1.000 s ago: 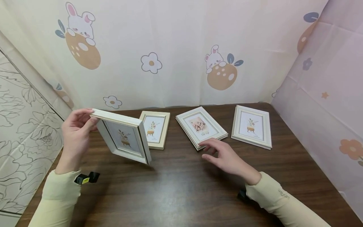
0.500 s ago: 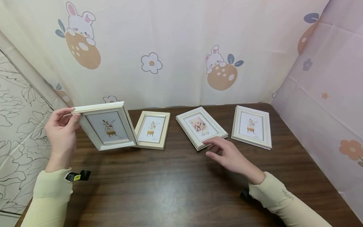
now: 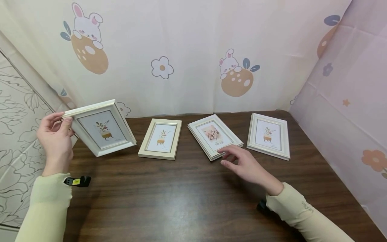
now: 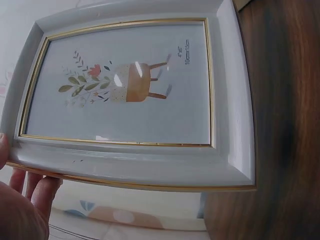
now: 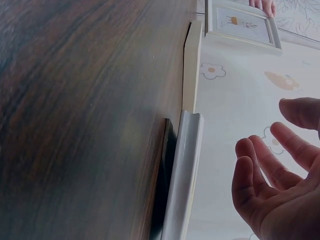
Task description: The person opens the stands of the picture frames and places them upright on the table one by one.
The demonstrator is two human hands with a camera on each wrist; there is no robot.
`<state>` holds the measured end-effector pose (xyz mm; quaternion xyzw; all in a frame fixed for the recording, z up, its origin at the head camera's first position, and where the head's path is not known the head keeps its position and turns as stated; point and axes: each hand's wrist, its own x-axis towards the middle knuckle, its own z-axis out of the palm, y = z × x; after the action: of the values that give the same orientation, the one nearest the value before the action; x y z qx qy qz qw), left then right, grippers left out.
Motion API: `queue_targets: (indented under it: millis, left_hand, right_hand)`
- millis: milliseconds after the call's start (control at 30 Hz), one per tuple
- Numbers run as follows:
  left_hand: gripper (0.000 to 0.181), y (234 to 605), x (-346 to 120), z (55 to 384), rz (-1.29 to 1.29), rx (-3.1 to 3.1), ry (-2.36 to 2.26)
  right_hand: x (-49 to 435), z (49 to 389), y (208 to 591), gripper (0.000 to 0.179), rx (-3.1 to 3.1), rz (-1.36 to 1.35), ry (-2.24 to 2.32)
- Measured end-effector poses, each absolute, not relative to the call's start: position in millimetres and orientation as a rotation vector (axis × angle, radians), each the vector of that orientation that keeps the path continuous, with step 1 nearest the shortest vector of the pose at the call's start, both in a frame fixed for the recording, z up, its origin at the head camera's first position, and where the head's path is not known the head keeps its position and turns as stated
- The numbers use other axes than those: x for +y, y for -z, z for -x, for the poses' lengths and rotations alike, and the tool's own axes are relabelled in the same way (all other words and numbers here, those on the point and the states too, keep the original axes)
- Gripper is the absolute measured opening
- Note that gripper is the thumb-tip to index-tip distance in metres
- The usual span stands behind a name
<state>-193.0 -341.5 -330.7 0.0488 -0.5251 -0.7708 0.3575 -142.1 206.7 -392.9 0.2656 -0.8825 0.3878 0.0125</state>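
My left hand (image 3: 56, 137) pinches a white picture frame (image 3: 101, 129) by its upper left corner, thumb on the front and fingers behind. The frame is tilted and raised at the table's left side; its plant-pot print with gold inner trim fills the left wrist view (image 4: 125, 90). My right hand (image 3: 242, 164) hovers with relaxed, slightly bent fingers near the lower corner of a white frame with a pink flower picture (image 3: 211, 134). In the right wrist view its fingers (image 5: 270, 175) hold nothing.
A cream frame (image 3: 160, 139) lies left of the flower-picture frame, and another white frame (image 3: 268, 135) lies at the right. All rest near the back edge of the brown wooden table (image 3: 181, 201). A bunny-patterned curtain (image 3: 193, 43) hangs behind.
My left hand has carried the white picture frame left and a little upward, turning its front more toward me and uncovering the cream frame. The right hand has shifted slightly right.
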Motion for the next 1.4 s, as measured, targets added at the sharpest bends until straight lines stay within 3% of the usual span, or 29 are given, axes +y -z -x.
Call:
queue_targets:
  millis: [767, 1400]
  left_hand:
    - [0.023, 356, -363, 215, -0.34, -1.568, 1.844]
    - [0.037, 358, -368, 220, -0.399, -1.607, 1.82]
  right_hand:
    - [209, 140, 394, 0.027, -2.747, -0.816, -1.21]
    - [212, 143, 392, 0.026, -2.737, -0.81, -1.189]
